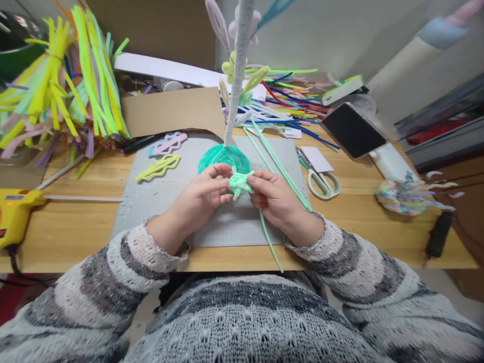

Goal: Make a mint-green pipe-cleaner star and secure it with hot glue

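Between my two hands is a small light-green piece (240, 183) of bent pipe cleaner with short points sticking out. My left hand (206, 194) pinches its left side, and my right hand (273, 194) grips its right side. A green strand (270, 243) hangs below my right hand toward the table's front edge. Just behind the hands, a round teal base (212, 157) rests on the grey mat (227, 222), with a white wrapped stem (236, 75) rising from it. Long pale-green pipe cleaners (280, 164) lie on the mat beside my right hand.
Zigzag-bent yellow (159, 167) and pink-blue pieces (168, 144) lie left on the mat. A yellow glue gun (18, 214) is far left. Scissors (323, 182), a phone (354, 130) and a black-handled tool (439, 234) are at right. Pipe-cleaner bundles (100, 75) stand back left.
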